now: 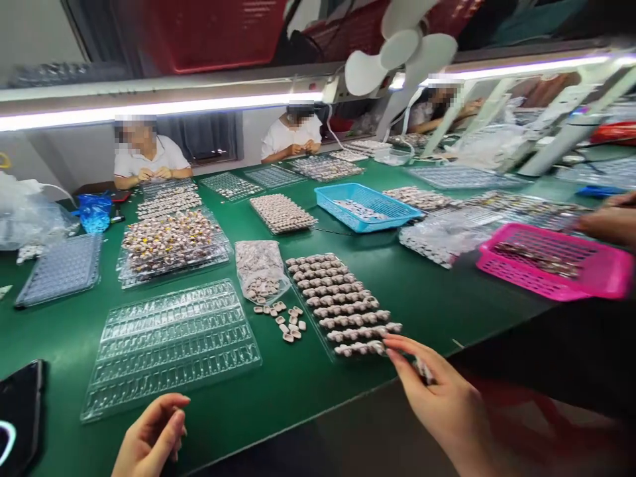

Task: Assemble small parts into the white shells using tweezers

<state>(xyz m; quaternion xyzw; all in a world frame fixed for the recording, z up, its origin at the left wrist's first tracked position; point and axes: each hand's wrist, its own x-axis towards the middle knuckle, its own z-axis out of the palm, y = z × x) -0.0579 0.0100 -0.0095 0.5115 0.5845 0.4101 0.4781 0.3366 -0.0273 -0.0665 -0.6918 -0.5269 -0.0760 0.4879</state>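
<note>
My right hand (440,391) hovers at the near end of a clear tray filled with rows of small beige parts (342,305), fingers pinched on a small part I cannot make out clearly. My left hand (152,437) rests at the table's front edge, fingers curled loosely, nothing visible in it. It lies just below an empty clear blister tray (171,344). Loose beige parts (288,321) lie between the two trays, under a plastic bag of the same parts (259,268).
A green table holds several filled trays (171,242), a blue basket (368,207) and a pink basket (551,262). A dark phone (20,414) lies at the front left. Three people in white sit across the table; another person's hand (609,218) reaches in at the right.
</note>
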